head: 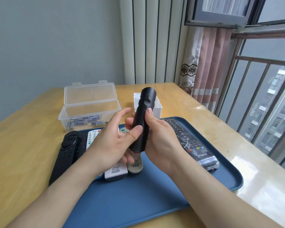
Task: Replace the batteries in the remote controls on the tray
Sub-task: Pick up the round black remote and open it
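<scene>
Here, at the far left of the blue tray (155,203), a long black remote (62,155) is lying with its lower end hanging over the tray's left rim onto the wooden table (31,112). Behind it, a clear plastic box (89,104) is standing on the table with its lid tipped back and several batteries (85,122) lying in its bottom. Next on the tray, a white remote (116,172) and a grey remote (135,165) are lying side by side, partly hidden under the hands. The left hand (110,145) is resting against the lower part of a black remote (142,120), thumb pressing on its back, the other fingers spread loose. That black remote is being held upright above the tray, back side facing the camera. The right hand (161,139) is gripping it from the right, thumb lying on the back just below a round dimple. Behind it, a small white container (156,104) is sitting on the table. Farthest right, a plastic-wrapped black remote (191,142) is lying on the tray.
</scene>
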The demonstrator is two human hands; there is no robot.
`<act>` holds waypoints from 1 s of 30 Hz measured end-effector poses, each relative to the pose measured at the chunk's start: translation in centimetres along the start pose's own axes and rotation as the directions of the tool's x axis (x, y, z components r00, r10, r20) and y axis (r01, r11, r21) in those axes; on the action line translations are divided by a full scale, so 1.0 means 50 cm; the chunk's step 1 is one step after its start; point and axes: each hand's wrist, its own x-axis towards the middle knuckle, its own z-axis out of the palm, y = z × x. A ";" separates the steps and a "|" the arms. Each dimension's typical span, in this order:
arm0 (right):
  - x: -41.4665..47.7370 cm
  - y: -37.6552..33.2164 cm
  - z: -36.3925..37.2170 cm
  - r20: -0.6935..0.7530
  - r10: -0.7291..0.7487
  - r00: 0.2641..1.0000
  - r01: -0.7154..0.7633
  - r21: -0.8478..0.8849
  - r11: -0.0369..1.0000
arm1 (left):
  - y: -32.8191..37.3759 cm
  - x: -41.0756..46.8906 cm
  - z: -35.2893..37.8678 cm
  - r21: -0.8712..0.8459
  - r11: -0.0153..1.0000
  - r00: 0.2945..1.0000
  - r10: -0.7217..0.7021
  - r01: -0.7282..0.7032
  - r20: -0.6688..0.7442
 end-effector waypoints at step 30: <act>0.003 -0.026 -0.004 -0.174 0.191 0.966 -0.162 0.165 0.973 | -0.010 -0.006 -0.009 0.706 0.462 0.779 0.592 -0.537 0.205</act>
